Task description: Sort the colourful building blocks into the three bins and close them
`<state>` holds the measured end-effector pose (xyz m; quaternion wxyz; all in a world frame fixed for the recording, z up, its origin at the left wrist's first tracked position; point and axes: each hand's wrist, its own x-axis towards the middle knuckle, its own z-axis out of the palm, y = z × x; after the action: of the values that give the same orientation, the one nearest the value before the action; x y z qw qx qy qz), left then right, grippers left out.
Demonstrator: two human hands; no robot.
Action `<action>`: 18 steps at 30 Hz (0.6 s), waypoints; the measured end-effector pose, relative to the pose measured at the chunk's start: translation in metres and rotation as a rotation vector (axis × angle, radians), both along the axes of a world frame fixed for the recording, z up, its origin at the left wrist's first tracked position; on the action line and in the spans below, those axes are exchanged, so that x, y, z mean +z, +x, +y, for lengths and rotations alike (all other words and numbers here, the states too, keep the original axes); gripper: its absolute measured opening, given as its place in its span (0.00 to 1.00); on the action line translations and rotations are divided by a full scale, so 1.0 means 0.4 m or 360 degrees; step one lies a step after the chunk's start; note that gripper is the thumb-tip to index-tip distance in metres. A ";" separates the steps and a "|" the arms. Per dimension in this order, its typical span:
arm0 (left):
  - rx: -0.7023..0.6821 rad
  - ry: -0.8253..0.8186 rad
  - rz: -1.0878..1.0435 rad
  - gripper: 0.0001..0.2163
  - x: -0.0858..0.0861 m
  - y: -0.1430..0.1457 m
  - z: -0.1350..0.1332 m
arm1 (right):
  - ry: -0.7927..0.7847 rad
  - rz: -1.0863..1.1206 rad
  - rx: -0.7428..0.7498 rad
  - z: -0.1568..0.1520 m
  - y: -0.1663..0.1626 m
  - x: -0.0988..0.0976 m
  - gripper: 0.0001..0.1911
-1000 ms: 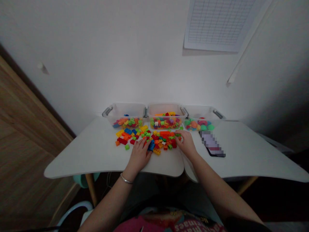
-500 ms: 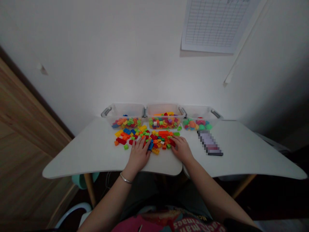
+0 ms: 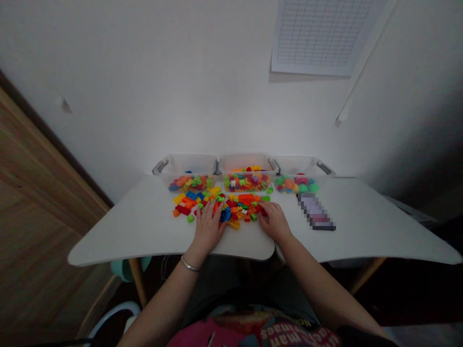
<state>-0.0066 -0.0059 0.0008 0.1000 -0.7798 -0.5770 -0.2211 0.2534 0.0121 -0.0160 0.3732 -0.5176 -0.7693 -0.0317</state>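
A pile of coloured toy building bricks [image 3: 238, 210] lies spread on the white table. My left hand [image 3: 209, 227], with a silver bangle at the wrist, rests on the pile's near left part, fingers spread over the bricks. A blue brick [image 3: 226, 215] sits just right of its fingers, and a yellow brick [image 3: 234, 224] lies near its thumb. At the pile's right edge is my right hand [image 3: 276, 222], its thumb and fingers apart around a red brick [image 3: 259, 209]. Whether its fingertips touch that brick, I cannot make out.
Three clear plastic bins stand against the wall: a left bin [image 3: 191, 164] and a middle bin [image 3: 248, 164] with small coloured pieces, and a right bin [image 3: 298, 166] with coloured balls. A phone [image 3: 316, 212] lies to the right on the white table [image 3: 369, 221].
My left hand's fingers have spread and shifted slightly, showing more of the blue brick. My right hand stays at the pile's right edge. The view has moved a little.
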 end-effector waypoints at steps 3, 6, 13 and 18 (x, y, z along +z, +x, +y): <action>0.0017 -0.0031 -0.0038 0.24 0.007 -0.005 -0.003 | -0.0013 -0.0088 0.0053 -0.002 -0.008 0.002 0.23; -0.0047 -0.0008 -0.0012 0.25 0.013 -0.001 -0.009 | -0.0024 -0.0118 0.0043 0.006 -0.014 -0.002 0.23; -0.0083 0.0009 0.0058 0.24 0.007 0.035 -0.020 | 0.0030 -0.0055 -0.0158 0.043 -0.018 -0.005 0.19; -0.0056 0.0035 0.0035 0.23 -0.011 0.035 -0.013 | 0.0032 -0.0026 -0.0208 0.049 -0.017 -0.003 0.16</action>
<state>0.0074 -0.0110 -0.0035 0.1109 -0.7911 -0.5596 -0.2206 0.2466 0.0319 -0.0171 0.3691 -0.5628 -0.7365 -0.0679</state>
